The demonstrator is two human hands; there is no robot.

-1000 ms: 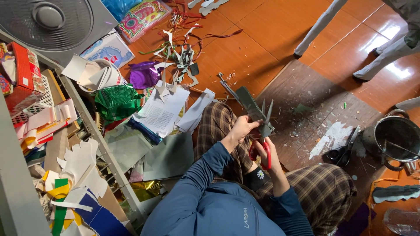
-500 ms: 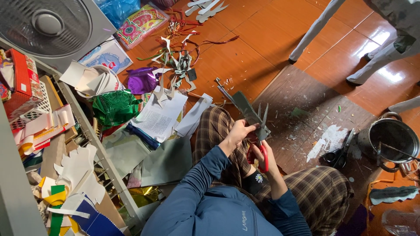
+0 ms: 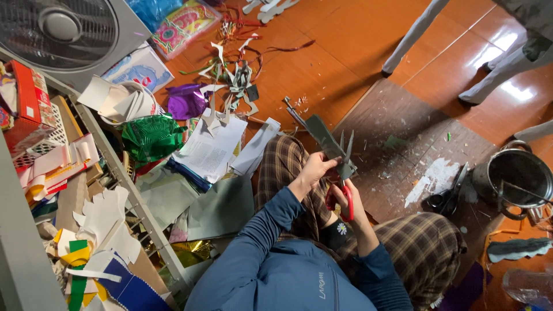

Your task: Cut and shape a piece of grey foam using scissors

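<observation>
A person sits on the orange tiled floor [image 3: 345,63] with knees drawn up in plaid trousers [image 3: 426,253], arms in blue sleeves reaching forward over the lap. The left hand [image 3: 314,171] pinches a long grey strip of card [image 3: 324,138] between thumb and curled fingers, holding it up above the left knee so that it slants away toward the far side of the floor. The right hand [image 3: 351,201] has its fingers threaded through the red handles of a pair of scissors [image 3: 344,184], wrapped tight around them; the blades point upward and meet the near end of the grey strip, though whether they are parted or shut on the card cannot be told. Just beyond the knees lies a dark mat [image 3: 403,132] dusted with small paper scraps, and near its right edge rest a pair of black scissors [image 3: 446,196], close to a steel pot [image 3: 518,175]. On the floor to the left of the legs lie white printed sheets [image 3: 210,150], a crumpled green foil piece [image 3: 150,138] and a purple foil piece [image 3: 187,101], with cut paper offcuts farther back. A wire rack [image 3: 124,184] stuffed with paper scraps runs along the left side, and a fan [image 3: 57,29] stands at the far left corner.
</observation>
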